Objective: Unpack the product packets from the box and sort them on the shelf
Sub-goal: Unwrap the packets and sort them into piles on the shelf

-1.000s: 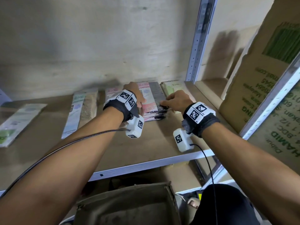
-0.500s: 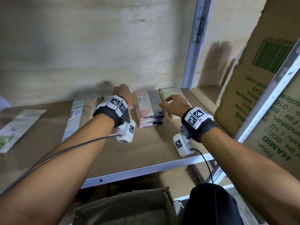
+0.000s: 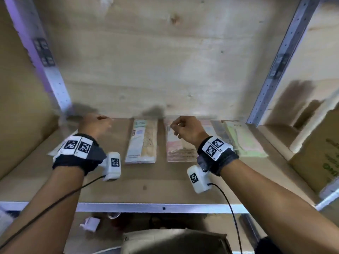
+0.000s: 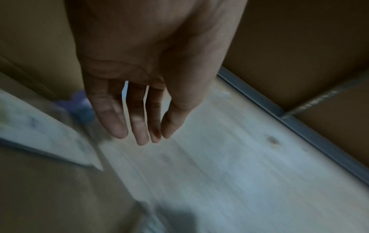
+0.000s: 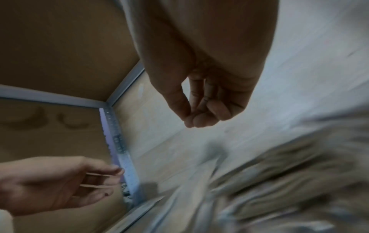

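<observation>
While both hands hang empty above the shelf: nothing is held.
Left hand (image 3: 93,125): raised over the left part of the shelf (image 3: 146,186), fingers (image 4: 139,126) nearly straight and spread a little, touching nothing.
Right hand (image 3: 185,128): raised above the pink stack, fingers (image 5: 207,116) loosely curled toward the thumb, nothing between them.
Grip: the left is spread; the right is slack and half-curled.
Pale packet (image 3: 142,141): flat on the shelf, between the two hands.
Pink stack (image 3: 180,152): several packets piled flat, just right of the pale packet.
Green packet (image 3: 244,140): flat, just beside the pink stack on its right.
Box (image 3: 174,241): below the shelf edge, only its top rim showing.
Cardboard carton (image 3: 319,162): at the far right, beyond the metal upright (image 3: 275,70).
</observation>
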Demonstrator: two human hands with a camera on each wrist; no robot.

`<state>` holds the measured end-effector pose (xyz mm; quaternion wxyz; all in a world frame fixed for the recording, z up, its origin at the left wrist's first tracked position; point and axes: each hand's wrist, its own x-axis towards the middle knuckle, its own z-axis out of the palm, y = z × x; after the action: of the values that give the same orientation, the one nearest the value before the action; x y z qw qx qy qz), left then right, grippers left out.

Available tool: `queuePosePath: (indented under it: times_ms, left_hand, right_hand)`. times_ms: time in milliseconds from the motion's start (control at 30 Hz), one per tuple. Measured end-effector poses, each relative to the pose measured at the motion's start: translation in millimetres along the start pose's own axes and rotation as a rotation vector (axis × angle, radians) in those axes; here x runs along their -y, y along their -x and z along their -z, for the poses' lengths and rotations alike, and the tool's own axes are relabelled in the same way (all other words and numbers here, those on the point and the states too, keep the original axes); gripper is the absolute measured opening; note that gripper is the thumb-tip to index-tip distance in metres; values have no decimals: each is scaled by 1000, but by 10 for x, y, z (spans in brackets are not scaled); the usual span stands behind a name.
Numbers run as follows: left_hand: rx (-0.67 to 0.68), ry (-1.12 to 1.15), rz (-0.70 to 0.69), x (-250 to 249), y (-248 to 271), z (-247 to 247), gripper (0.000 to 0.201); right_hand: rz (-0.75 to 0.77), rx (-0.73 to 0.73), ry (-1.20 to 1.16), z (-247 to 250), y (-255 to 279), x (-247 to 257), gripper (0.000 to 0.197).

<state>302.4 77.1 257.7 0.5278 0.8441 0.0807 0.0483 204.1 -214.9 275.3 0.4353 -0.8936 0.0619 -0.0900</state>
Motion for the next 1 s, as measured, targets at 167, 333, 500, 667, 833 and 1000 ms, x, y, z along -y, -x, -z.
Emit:
queuePosePath:
  times_ms: [167,333,500,667,833,1000]
  left_hand:
    - [-135,-167,65,406,-156,753,51]
    - [-60,-424,171,790,-161,1080,53]
    - [84,-357,111,1011,-151,1099,39]
    - [151,-151,192,1056,-103,1114,25]
    - [339,0,317,995,130,1052,17]
    - [358,-41,190,799,332,1041,22]
  right_hand:
    - [-16,259,-240,-882,-153,522,5]
    - [-153,534,-410,-1721,-242,888,17]
    - [-318,546,-590,-2291,-307,1013,35]
    - [-371,489,-599,-2369,-291,1076,11]
    - [-324,462,-540,-2149,-156,984,17]
    - [-109,461,-619,-1625,48,984,18]
